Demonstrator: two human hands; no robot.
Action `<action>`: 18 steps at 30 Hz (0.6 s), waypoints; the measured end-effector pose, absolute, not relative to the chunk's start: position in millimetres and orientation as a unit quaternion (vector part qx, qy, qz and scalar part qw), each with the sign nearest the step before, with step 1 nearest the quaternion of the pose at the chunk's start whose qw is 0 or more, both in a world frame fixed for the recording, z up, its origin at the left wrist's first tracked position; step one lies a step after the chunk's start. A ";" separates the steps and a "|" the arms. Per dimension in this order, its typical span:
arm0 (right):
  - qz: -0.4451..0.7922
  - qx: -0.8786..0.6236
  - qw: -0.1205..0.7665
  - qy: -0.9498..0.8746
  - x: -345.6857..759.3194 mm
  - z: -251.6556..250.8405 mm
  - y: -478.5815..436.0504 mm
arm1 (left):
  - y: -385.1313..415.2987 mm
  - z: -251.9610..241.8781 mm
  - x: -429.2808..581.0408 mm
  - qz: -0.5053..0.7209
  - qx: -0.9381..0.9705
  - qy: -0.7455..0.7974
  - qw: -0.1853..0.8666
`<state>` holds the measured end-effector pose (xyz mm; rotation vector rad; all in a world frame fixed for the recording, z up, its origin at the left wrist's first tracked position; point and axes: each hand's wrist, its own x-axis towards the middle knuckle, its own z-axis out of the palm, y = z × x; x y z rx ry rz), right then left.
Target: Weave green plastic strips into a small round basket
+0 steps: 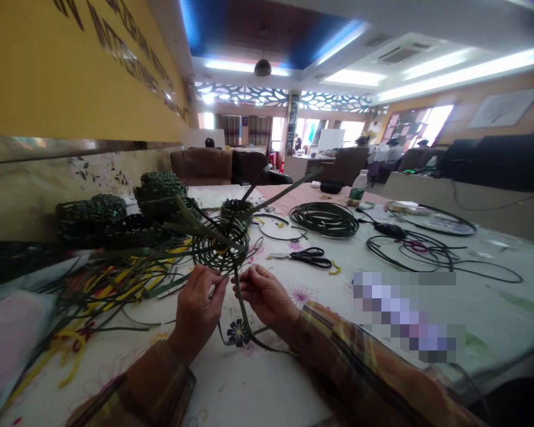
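Note:
A partly woven dark green round basket piece (pixel 220 246) is tilted up on edge above a white flowered tablecloth (pixel 267 379), with loose strips sticking out of it. My left hand (pixel 199 308) pinches its lower rim with closed fingers. My right hand (pixel 262 292) is closed on a dark green strip (pixel 242 317) that runs down from the weave and curls across the cloth toward my right sleeve.
Finished dark green baskets (pixel 160 193) stand at the back left beside a heap of green, yellow and red strips (pixel 115 279). Black scissors (pixel 309 256), a coil of green strip (pixel 324 218), a water bottle (pixel 358 188) and black cords (pixel 431 252) lie to the right. People sit far off.

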<state>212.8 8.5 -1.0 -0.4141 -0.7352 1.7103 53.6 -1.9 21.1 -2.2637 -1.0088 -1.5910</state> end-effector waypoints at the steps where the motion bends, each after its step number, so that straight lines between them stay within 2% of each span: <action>1: 0.737 -0.166 0.574 -0.315 213.2 -0.9 8.8 | -2.0 21.0 53.9 -0.537 -0.766 -0.341 0.092; 6: 0.739 -0.134 0.570 -0.334 212.9 -1.5 8.2 | -1.2 21.2 54.5 -0.523 -0.772 -0.355 0.059; 12: 0.729 -0.154 0.588 -0.315 208.3 -7.5 9.5 | -0.7 13.6 57.0 -0.503 -0.769 -0.390 -0.058; 18: 0.749 -0.195 0.561 -0.294 204.9 -15.3 14.6 | 7.2 4.2 55.5 -0.483 -0.723 -0.474 -0.139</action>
